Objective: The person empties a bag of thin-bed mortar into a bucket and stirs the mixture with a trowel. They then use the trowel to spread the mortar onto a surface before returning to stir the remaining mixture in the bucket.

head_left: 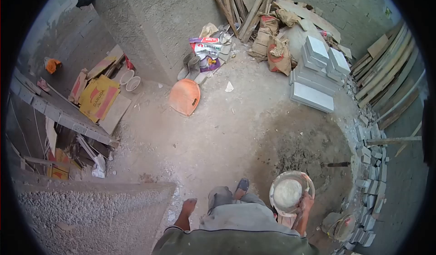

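Note:
My right hand (pixel 307 202) grips the right side of a round bucket (pixel 274 196), close to my right side. Inside the bucket is a pale, whitish-grey round mass (pixel 288 193); I cannot make out what it is. A small reddish thing shows at the rim by my fingers, too small to name. My left hand (pixel 188 206) hangs beside my left leg with its fingers loosely extended and nothing visible in it. Just left of it lies the edge of a rough grey plastered wall (pixel 104 214).
Damp mortar residue (pixel 302 153) covers the floor ahead right. White blocks (pixel 312 97) are stacked beyond it. An orange basin (pixel 185 97) leans ahead left near boots (pixel 193 66). Another bucket (pixel 344 227) stands at lower right beside broken blocks (pixel 376 173). Planks (pixel 386 71) lean on the right wall.

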Motion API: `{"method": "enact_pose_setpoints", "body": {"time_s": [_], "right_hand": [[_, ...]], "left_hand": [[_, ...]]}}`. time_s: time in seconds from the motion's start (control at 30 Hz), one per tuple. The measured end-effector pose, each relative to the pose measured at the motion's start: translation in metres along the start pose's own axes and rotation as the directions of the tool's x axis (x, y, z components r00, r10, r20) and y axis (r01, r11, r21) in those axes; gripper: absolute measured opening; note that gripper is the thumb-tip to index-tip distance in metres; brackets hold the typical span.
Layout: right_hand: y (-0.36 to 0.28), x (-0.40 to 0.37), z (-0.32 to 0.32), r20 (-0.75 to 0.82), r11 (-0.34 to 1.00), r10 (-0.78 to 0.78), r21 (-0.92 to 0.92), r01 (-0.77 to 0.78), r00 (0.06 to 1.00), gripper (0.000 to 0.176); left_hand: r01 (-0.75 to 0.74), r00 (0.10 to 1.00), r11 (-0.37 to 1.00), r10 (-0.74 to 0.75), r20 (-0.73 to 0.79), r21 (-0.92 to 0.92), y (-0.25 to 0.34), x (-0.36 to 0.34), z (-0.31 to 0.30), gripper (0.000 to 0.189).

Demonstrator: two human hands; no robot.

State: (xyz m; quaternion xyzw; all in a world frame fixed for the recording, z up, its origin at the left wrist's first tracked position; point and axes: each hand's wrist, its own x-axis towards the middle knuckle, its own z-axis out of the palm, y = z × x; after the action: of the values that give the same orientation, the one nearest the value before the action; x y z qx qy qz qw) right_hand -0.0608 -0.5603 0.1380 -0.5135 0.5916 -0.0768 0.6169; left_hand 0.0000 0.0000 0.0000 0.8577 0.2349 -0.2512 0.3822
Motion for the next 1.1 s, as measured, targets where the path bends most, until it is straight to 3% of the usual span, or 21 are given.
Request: {"method": "enact_pose_setpoints", "body": {"time_s": [0.07, 0.1, 0.2, 0.27, 0.3, 0.37, 0.4, 0.43, 0.47, 0.5, 0.53, 0.57, 0.63, 0.67, 0.73, 0.77, 0.97, 1.0, 1.03, 1.07, 1.1], "right_hand": [[-0.008, 0.014, 0.007, 0.064, 0.996, -0.045, -0.074, 0.05, 0.997, 0.023], [-0.126, 0.059, 0.067, 0.025, 0.964, -0.191, -0.183, 0.193, 0.981, 0.026], [-0.164, 0.085, 0.19, 0.184, 0.939, -0.232, -0.215, 0.269, 0.955, 0.027], [-0.209, 0.117, 0.247, 0.27, 0.862, -0.361, -0.27, 0.43, 0.893, 0.029], [-0.219, 0.133, 0.268, 0.265, 0.858, -0.353, -0.292, 0.423, 0.897, 0.029], [-0.253, 0.163, 0.313, 0.257, 0.823, -0.394, -0.328, 0.463, 0.882, 0.031], [-0.272, 0.163, 0.344, 0.2, 0.835, -0.383, -0.343, 0.431, 0.902, 0.03], [-0.294, 0.17, 0.371, 0.197, 0.816, -0.404, -0.364, 0.449, 0.893, 0.03], [-0.308, 0.178, 0.397, 0.186, 0.83, -0.406, -0.336, 0.446, 0.895, 0.029], [-0.328, 0.189, 0.426, 0.18, 0.846, -0.408, -0.293, 0.445, 0.895, 0.029], [-0.35, 0.194, 0.455, 0.183, 0.844, -0.409, -0.298, 0.446, 0.894, 0.029], [-0.368, 0.19, 0.488, 0.204, 0.851, -0.389, -0.294, 0.435, 0.899, 0.026], [-0.386, 0.194, 0.55, 0.216, 0.876, -0.342, -0.28, 0.393, 0.915, 0.024], [-0.396, 0.202, 0.579, 0.217, 0.878, -0.33, -0.287, 0.383, 0.919, 0.025], [-0.414, 0.217, 0.629, 0.218, 0.887, -0.311, -0.283, 0.364, 0.925, 0.026], [-0.419, 0.224, 0.655, 0.247, 0.886, -0.287, -0.298, 0.354, 0.926, 0.026], [-0.423, 0.324, 0.787, 0.399, 0.858, -0.199, -0.37, 0.356, 0.895, 0.029], [-0.423, 0.341, 0.804, 0.457, 0.829, -0.155, -0.423, 0.367, 0.876, 0.031], [-0.433, 0.362, 0.822, 0.46, 0.841, -0.144, -0.409, 0.353, 0.876, 0.031], [-0.444, 0.381, 0.844, 0.525, 0.725, -0.162, -0.511, 0.462, 0.836, 0.033], [-0.434, 0.391, 0.857, 0.576, 0.603, -0.144, -0.594, 0.533, 0.805, 0.038]], "left_hand": [[0.04, 0.995, 0.996, -0.046, -0.087, -0.074, 0.012, -0.041, 0.001, 0.053], [-0.028, 0.996, 0.963, 0.006, -0.085, -0.267, 0.105, 0.046, 0.047, 0.053], [0.025, 0.981, 0.943, -0.087, -0.173, -0.333, 0.089, 0.096, -0.003, 0.053], [-0.006, 0.955, 0.973, -0.063, -0.291, -0.231, 0.074, 0.133, 0.014, 0.039], [0.013, 0.958, 0.972, -0.079, -0.274, -0.235, 0.061, 0.142, 0.016, 0.039], [0.024, 0.994, 0.986, -0.007, -0.107, 0.162, 0.049, 0.164, 0.023, 0.037], [0.057, 0.998, 0.955, -0.059, -0.003, 0.292, 0.046, 0.185, 0.025, 0.038], [0.076, 0.984, 0.905, -0.135, 0.113, 0.42, 0.061, 0.186, 0.029, 0.039], [0.075, 0.98, 0.912, -0.143, 0.14, 0.404, 0.077, 0.188, 0.034, 0.039], [0.532, 0.846, 0.845, -0.526, 0.09, -0.057, 0.119, 0.189, 0.019, 0.04], [0.774, 0.562, 0.415, -0.798, 0.218, -0.479, 0.168, 0.194, -0.005, 0.042], [0.773, 0.562, 0.421, -0.801, 0.205, -0.474, 0.199, 0.21, -0.023, 0.042], [0.542, 0.84, 0.748, -0.503, 0.206, -0.384, 0.237, 0.238, -0.062, 0.049], [0.544, 0.838, 0.755, -0.509, 0.195, -0.366, 0.239, 0.259, -0.071, 0.049], [0.27, 0.951, 0.943, -0.293, -0.097, -0.196, 0.253, 0.313, -0.08, 0.06], [0.267, 0.951, 0.946, -0.289, -0.109, -0.181, 0.259, 0.339, -0.092, 0.06], [0.294, 0.85, 0.811, -0.464, -0.25, -0.505, 0.335, 0.464, -0.177, 0.068], [0.224, 0.837, 0.813, -0.443, -0.321, -0.538, 0.315, 0.494, -0.179, 0.073], [0.259, 0.828, 0.795, -0.475, -0.297, -0.549, 0.334, 0.499, -0.176, 0.074], [0.279, 0.822, 0.783, -0.494, -0.283, -0.556, 0.355, 0.513, -0.181, 0.074], [0.208, 0.857, 0.541, -0.503, -0.115, -0.815, 0.322, 0.543, -0.172, 0.076]]}}
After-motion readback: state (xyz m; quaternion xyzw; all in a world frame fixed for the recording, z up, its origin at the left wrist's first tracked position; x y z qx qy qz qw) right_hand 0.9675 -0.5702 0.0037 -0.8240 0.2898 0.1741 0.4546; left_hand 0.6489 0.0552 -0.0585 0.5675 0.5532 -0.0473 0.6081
